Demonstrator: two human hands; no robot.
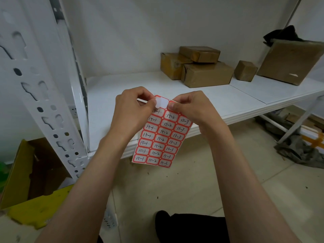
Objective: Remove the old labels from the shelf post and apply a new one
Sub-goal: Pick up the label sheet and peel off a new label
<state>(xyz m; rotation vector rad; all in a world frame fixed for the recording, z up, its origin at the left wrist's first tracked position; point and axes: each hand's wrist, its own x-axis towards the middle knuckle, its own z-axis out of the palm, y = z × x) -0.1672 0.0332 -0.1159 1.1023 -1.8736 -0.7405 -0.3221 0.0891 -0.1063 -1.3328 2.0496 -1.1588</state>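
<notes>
Two hands hold one sheet of labels [158, 137] in the air, in front of the front edge of the white shelf [228, 102]. The left hand [130, 111] pinches a blank white label [162, 102] at the top of the sheet, between thumb and curled fingers; it is hard to say how much of this label is already free from the backing. The right hand [189, 109] pinches the upper right corner of the sheet, and its fingers cover the top cell there.

The sheet is thin paper with red borders around small white cells with cut corners, in three columns. Handwriting in black reads "15-1", "15-2" and "15-3" from left to right, repeated in each row.

The shelf post [43, 95] stands at the left edge of the shelf. It is white painted metal with round and keyhole-shaped holes, and its top is cut off by the picture. No writing on it can be read.

Several brown cardboard boxes [206, 72], wrapped in shiny tape, lie near the back edge of the shelf; a bigger box [289, 62] is at the right end, partly cut off.
</notes>
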